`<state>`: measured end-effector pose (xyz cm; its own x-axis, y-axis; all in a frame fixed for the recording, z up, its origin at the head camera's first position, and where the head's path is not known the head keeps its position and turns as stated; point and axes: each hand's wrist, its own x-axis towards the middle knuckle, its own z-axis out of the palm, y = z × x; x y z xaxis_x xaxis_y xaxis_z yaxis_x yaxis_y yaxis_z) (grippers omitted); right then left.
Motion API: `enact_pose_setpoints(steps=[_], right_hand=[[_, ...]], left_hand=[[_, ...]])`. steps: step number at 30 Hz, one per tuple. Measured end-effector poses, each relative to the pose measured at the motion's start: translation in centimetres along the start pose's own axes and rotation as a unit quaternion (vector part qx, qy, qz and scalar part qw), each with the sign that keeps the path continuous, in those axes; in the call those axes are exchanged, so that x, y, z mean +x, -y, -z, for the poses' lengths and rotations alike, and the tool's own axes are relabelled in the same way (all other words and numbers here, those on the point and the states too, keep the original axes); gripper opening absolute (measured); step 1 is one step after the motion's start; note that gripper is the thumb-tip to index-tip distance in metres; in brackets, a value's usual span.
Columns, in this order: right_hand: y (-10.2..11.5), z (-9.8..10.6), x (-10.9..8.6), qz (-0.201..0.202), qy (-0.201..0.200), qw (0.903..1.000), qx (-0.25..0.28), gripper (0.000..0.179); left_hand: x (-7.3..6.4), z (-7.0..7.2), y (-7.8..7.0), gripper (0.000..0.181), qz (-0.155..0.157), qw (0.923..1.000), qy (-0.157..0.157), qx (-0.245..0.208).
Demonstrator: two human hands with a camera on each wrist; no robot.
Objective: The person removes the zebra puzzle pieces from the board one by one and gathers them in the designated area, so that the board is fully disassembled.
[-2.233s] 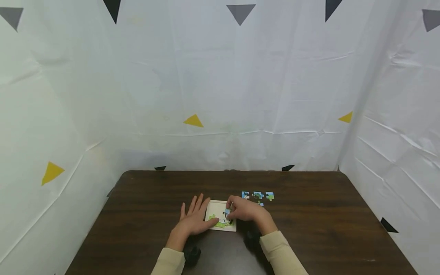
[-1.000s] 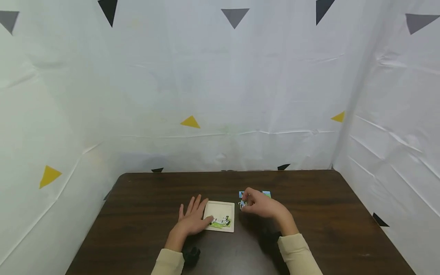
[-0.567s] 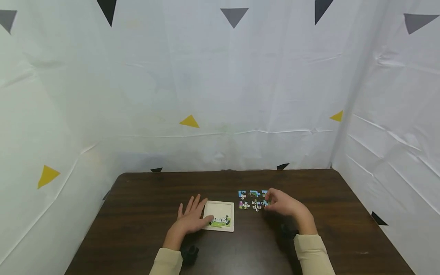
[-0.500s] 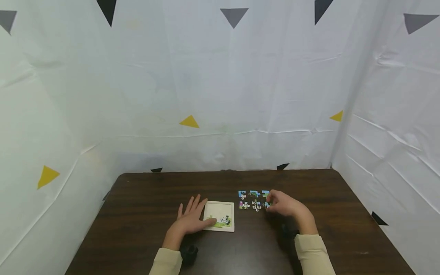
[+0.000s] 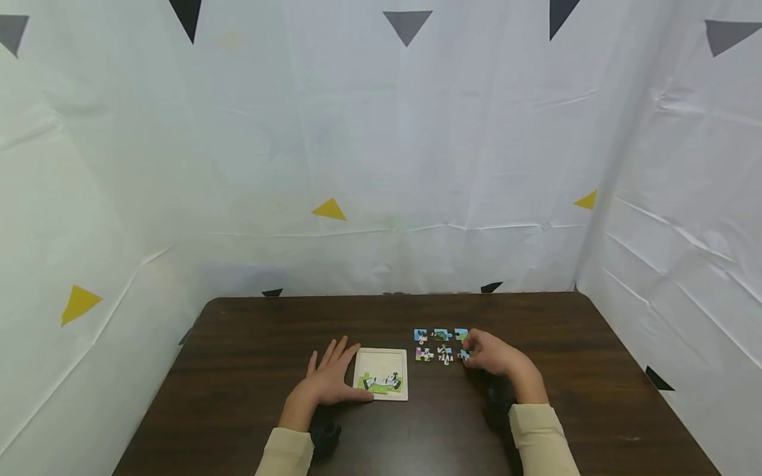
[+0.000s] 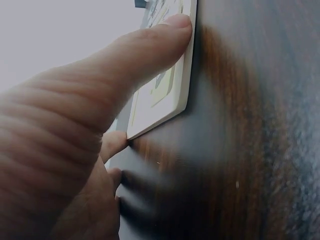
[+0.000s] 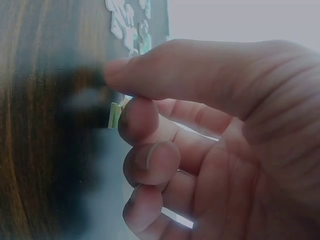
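A shallow square puzzle tray (image 5: 401,357) lies on the table, with joined pieces of a zebra picture (image 5: 381,382) along its near side. My left hand (image 5: 327,382) steadies the tray with fingers spread straight: the thumb rests on its near rim, as the left wrist view also shows, and the forefinger is at its left edge. To the right of the tray, my right hand (image 5: 494,354) pinches a puzzle piece (image 5: 464,355) at the right end of the lower row. In the right wrist view its thumb and forefinger cover most of that piece (image 7: 114,116), and its other fingers are curled.
Several loose puzzle pieces (image 5: 442,335) lie in two short rows right of the tray, close to my right fingertips. The dark wooden table (image 5: 286,330) ends at a white curtain (image 5: 381,264) at the back and sides.
My right hand has gone from the tray across the loose pieces to the rightmost one. My left thumb has slid off the zebra picture down to the tray's near rim.
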<state>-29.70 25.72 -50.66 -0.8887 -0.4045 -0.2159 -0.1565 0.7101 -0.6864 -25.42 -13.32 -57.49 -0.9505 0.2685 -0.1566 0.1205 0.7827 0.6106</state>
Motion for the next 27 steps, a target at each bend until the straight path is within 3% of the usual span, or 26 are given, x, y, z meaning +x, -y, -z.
enact_pose_setpoints(steps=[4, 9, 15, 20, 27], right_hand=[[-0.1, -0.1, 0.2, -0.003, -0.005, 1.0, -0.001, 0.024], [-0.3, 0.0, 0.2, -0.001, -0.016, 0.9999, -0.001, 0.027], [0.4, -0.5, 0.4, 0.029, -0.021, 0.9993, 0.005, 0.027], [3.2, -2.3, 1.2, 0.06, -0.01, 0.998, -0.018, 0.027], [8.0, -7.3, 2.8, 0.138, 0.016, 0.9889, -0.053, 0.017]], left_hand=[[-0.3, 0.2, -0.3, 0.126, -0.01, 0.9999, -0.003, -0.003], [-0.3, 0.2, -0.4, 0.128, 0.004, 1.0, 0.0, 0.0], [0.3, -0.3, 0.1, 0.128, 0.011, 0.9998, 0.009, 0.01], [0.6, -0.5, 0.7, 0.13, 0.007, 0.9994, 0.028, 0.021], [0.8, -0.7, 1.1, 0.131, 0.002, 0.999, 0.033, 0.031]])
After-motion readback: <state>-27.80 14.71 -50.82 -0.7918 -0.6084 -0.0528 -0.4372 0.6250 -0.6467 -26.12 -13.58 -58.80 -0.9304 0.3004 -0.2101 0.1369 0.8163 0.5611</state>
